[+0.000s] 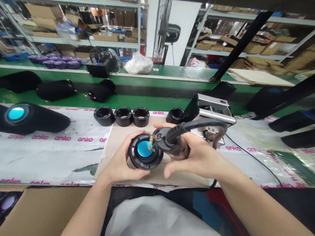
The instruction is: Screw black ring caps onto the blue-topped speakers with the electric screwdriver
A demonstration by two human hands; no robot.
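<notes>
Foreground: a brown cardboard box at lower left and a grey garment below the forearms. Above the bench, the left hand grasps a black ring-shaped housing, thumb along the near edge and fingers round the left and far sides. The housing's face, with a glossy blue disc, is turned upward toward the viewer; its central axis therefore runs roughly along the line of sight. The right hand is curled about a black corded tool, just right of the disc; the tool's long axis is strongly foreshortened, its cord end facing the viewer and its tip hidden. The tool overlaps the housing's right edge, and a small beaded tie crosses the disc. Its thick cord arches over the right hand.

Middle ground: beneath the hands, a cardboard sheet lies on anko-printed wrapping. Beyond stand four hollow black rings, three close together and one beside a metal-cased device. A black cylinder with a blue end lies at left.

Background: a green belt carries dark rolls; beyond it, a white bag and loaded shelves. A black post slants across the right-hand shelving.
</notes>
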